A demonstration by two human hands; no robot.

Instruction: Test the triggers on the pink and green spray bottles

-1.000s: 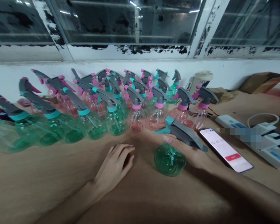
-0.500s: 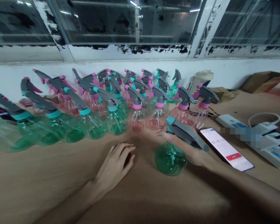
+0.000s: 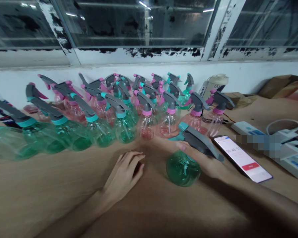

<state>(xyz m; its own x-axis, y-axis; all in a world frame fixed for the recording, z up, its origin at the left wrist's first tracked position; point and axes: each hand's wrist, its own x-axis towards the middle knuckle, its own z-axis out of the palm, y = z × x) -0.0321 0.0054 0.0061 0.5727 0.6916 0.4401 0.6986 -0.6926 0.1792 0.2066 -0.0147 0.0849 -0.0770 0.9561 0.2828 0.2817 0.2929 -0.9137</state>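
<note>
Spray bottles with teal collars (image 3: pixel 100 134): green and see-through, lined up toward nine o'clock as we face them.
Left hand (image 3: pixel 125 168): ours, at seven o'clock, palm down on the tabletop (image 3: pixel 64 191), fingers loosely open and slightly curled.
Pink-collared spray bottles (image 3: pixel 147 127): four in the front row, from our centre toward three o'clock.
Green spray bottle (image 3: pixel 183 172): toward five o'clock; we cannot tell whether its base touches the tabletop.
Right hand (image 3: pixel 205 162): we grip that bottle around its neck, thumb beneath the grey sprayer head (image 3: pixel 201 142).
Coffee cup (image 3: pixel 219 81): lidded, two o'clock.
Smartphone (image 3: pixel 243 158): screen lit, four o'clock, just beyond our right forearm.
</note>
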